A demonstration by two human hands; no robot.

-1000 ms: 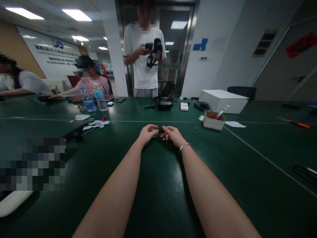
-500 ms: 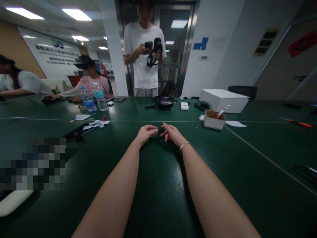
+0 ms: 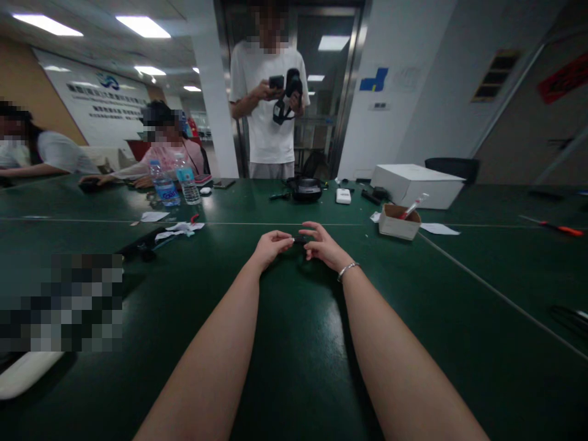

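Observation:
A small black cylindrical piece (image 3: 299,241) sits level above the green table (image 3: 298,343), pinched at its left end between the thumb and fingers of my left hand (image 3: 272,248). It is too small for me to tell its kind. My right hand (image 3: 324,246), with a silver bangle at the wrist, is at the piece's right end. Its fingers are spread, and the thumb lies close below the piece; whether it touches I cannot tell.
Ahead lie a black headset-like device (image 3: 307,188) and a white box-shaped gadget (image 3: 343,196). A small open carton (image 3: 399,222) stands before a white box (image 3: 416,184). Two water bottles (image 3: 187,180) and paper scraps (image 3: 179,229) are left; a screwdriver (image 3: 558,226) lies right. A person (image 3: 271,104) stands opposite.
My right hand's fingers have opened and lifted away from the black piece, and the hand has shifted slightly right. My left hand stays in place with its pinch.

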